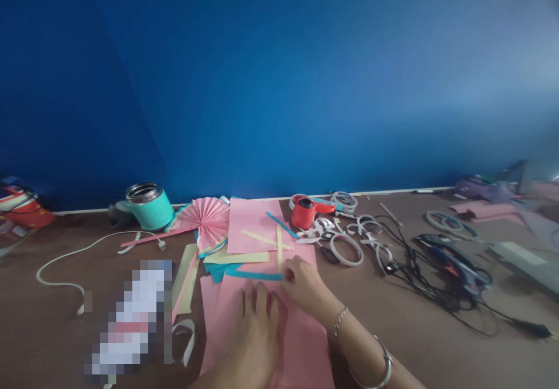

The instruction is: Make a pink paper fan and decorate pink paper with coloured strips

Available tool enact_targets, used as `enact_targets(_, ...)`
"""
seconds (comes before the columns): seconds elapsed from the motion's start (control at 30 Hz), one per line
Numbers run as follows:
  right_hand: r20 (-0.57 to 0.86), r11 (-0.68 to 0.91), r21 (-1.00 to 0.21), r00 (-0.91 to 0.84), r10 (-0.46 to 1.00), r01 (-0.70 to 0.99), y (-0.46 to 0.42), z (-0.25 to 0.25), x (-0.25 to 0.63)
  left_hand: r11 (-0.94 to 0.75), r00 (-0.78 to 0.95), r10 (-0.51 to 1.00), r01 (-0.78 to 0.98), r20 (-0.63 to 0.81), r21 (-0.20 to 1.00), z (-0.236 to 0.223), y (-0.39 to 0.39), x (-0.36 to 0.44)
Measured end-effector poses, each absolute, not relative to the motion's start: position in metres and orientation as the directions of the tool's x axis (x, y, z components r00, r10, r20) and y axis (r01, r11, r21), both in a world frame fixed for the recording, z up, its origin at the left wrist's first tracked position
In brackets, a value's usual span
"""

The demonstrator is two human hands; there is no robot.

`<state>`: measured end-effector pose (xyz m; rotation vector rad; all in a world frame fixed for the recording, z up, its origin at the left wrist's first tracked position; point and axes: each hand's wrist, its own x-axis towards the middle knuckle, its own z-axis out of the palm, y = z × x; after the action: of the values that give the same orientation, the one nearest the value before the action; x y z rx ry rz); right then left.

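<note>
Palm down, my left hand [257,328] lies with fingers stretched out on the pink paper sheets [303,339]. A blue paper strip [254,275] runs across the paper just beyond those fingertips. My right hand [302,281] is closed in a pinch at the strip's right end; its fingertips partly hide that end. Beyond both hands is another pink sheet [253,209] with thin yellow strips [257,237] and a second blue strip [282,225]. Left of it lies a pleated pink paper fan [208,220]. Wider yellow paper [236,257] lies between the fan and my hands.
A teal cup [155,207] stands near the blue wall. A white cable [61,258] and a blurred-out object [131,319] lie left. To the right are a red object [303,213], tape rings [347,249], black cords [410,261] and a dark blue tool [456,269].
</note>
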<state>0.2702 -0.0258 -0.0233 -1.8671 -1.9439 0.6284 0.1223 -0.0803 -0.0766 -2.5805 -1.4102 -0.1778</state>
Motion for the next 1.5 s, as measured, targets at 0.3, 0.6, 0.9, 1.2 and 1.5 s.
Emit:
enact_targets(0.3, -0.035, 0.026, -0.542, -0.054, 0.998, 0.84, -0.026, -0.025, 0.269, -0.515, 0.521, 0.828, 0.853, 0.208, -0.085, -0.082, -0.081, 0.119)
enact_targets(0.6, -0.028, 0.027, -0.524, -0.049, 0.998, 0.852, -0.025, -0.027, 0.269, -0.51, 0.518, 0.825, 0.855, 0.227, -0.097, -0.082, -0.08, 0.12)
enact_targets(0.9, -0.011, 0.016, -0.571, -0.028, 1.0, 0.821, -0.022, -0.025, 0.282, -0.572, 0.56, 0.807, 0.82, 0.185, 0.012, -0.06, -0.081, 0.116)
enact_targets(1.2, -0.044, -0.022, -0.736, -0.015, 0.999, 0.677, -0.016, -0.027, 0.29, -0.489, 0.476, 0.872, 0.864, 0.117, 0.124, -0.044, -0.062, 0.119)
enact_targets(1.5, -0.103, -0.15, -0.842, 0.119, 0.988, 0.519, -0.014, -0.023, 0.297, -0.444, 0.431, 0.895, 0.887, 0.117, 0.128, -0.035, -0.063, 0.117)
